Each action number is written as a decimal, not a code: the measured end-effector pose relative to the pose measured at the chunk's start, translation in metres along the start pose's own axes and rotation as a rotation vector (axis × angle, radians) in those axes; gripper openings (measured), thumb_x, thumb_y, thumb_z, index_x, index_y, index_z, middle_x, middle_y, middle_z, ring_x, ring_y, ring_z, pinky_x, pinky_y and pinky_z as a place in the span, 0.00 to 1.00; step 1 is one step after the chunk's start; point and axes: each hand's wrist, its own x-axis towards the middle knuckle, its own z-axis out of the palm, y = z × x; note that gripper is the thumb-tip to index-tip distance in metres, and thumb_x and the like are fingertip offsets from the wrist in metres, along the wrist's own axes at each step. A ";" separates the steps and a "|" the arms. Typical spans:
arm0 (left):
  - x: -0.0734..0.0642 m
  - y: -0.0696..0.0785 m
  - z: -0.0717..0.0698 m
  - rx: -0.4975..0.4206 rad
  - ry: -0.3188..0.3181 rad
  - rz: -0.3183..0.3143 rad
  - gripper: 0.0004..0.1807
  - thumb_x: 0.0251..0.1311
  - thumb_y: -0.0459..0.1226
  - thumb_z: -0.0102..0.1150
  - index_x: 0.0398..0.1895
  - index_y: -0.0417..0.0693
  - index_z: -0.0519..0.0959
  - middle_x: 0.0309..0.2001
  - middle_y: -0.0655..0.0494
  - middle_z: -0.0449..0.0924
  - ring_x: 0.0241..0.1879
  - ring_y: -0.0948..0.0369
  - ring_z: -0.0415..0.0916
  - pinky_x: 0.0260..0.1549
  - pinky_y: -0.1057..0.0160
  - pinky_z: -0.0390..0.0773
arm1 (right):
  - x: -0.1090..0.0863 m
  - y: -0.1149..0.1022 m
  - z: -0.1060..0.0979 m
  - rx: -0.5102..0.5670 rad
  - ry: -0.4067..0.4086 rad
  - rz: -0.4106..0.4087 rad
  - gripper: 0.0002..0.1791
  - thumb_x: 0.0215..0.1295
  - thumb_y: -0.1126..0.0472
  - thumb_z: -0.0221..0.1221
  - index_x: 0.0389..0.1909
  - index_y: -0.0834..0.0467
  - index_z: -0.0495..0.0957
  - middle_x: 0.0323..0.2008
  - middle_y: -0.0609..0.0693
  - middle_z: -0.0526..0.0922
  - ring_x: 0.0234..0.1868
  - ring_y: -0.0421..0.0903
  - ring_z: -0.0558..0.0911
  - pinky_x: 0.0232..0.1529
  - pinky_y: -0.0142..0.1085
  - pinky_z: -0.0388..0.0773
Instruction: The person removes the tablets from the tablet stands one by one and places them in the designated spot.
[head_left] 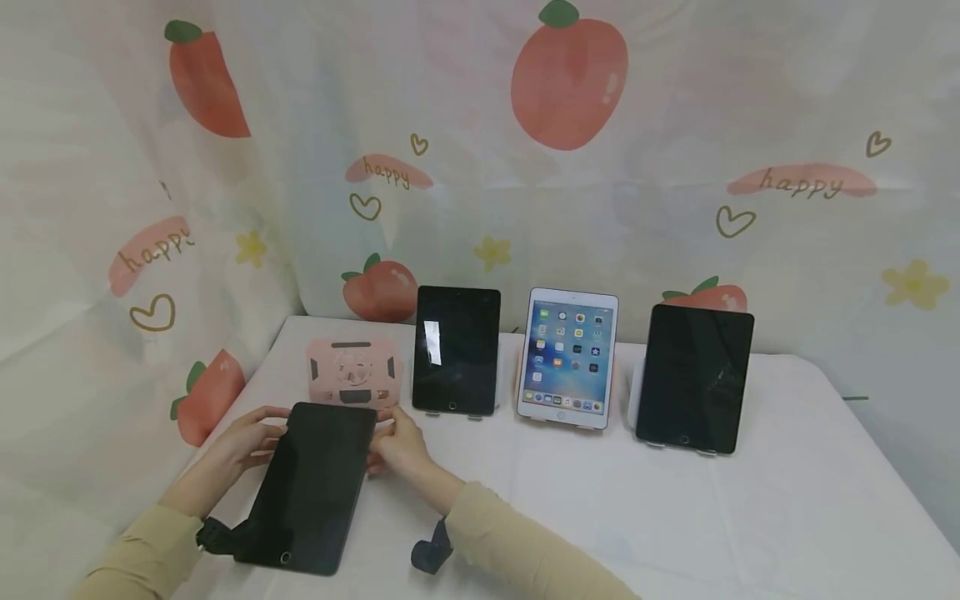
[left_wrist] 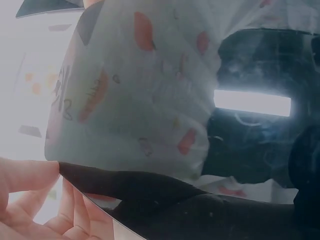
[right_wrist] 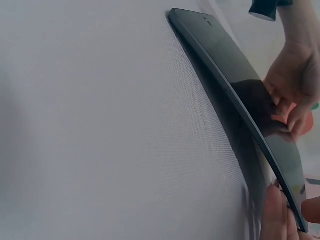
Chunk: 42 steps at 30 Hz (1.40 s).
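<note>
A black tablet (head_left: 311, 492) with a dark screen leans on the white table, its near end low and its far end raised. At its far left corner, my left hand (head_left: 240, 454) holds the edge, the thumb (left_wrist: 30, 174) right at the corner and the other fingers past the side. My right hand (head_left: 401, 446) pinches the far right corner, thumb in front and fingers (right_wrist: 272, 215) behind. Just beyond the tablet stands a pink tablet stand (head_left: 352, 354) with grey pads, partly hidden by the tablet's top edge.
Along the back stand another black tablet (head_left: 456, 350), a white tablet (head_left: 567, 358) with a lit home screen, and a third dark tablet (head_left: 693, 379), all propped on stands. A patterned curtain (head_left: 637, 225) hangs behind the white table (head_left: 600, 517). Dark wrist cameras (head_left: 431, 554) are strapped on both arms.
</note>
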 end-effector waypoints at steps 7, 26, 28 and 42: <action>0.002 -0.001 0.003 0.038 0.014 -0.015 0.23 0.64 0.31 0.49 0.62 0.35 0.65 0.30 0.61 0.79 0.31 0.63 0.76 0.32 0.65 0.75 | 0.002 0.001 -0.002 0.001 -0.026 0.044 0.24 0.51 0.76 0.52 0.52 0.63 0.71 0.25 0.50 0.74 0.20 0.43 0.79 0.26 0.42 0.84; 0.005 -0.001 0.010 0.166 -0.015 0.002 0.25 0.58 0.30 0.46 0.61 0.31 0.66 0.32 0.53 0.81 0.31 0.61 0.76 0.33 0.63 0.78 | 0.005 -0.003 -0.008 -0.101 -0.100 0.112 0.28 0.55 0.73 0.54 0.59 0.73 0.67 0.34 0.66 0.84 0.32 0.56 0.86 0.33 0.40 0.85; 0.005 -0.001 0.011 0.186 -0.023 0.016 0.25 0.59 0.30 0.46 0.61 0.30 0.65 0.34 0.51 0.82 0.32 0.61 0.77 0.35 0.61 0.80 | 0.004 -0.004 -0.009 -0.105 -0.112 0.120 0.28 0.55 0.73 0.54 0.60 0.73 0.67 0.35 0.67 0.83 0.34 0.57 0.86 0.35 0.41 0.85; 0.002 0.000 0.013 0.326 -0.029 0.069 0.26 0.59 0.30 0.41 0.61 0.26 0.65 0.49 0.32 0.76 0.40 0.53 0.78 0.41 0.54 0.81 | 0.004 -0.002 -0.007 -0.253 -0.151 0.085 0.33 0.53 0.72 0.53 0.64 0.75 0.63 0.29 0.59 0.84 0.29 0.49 0.86 0.33 0.33 0.84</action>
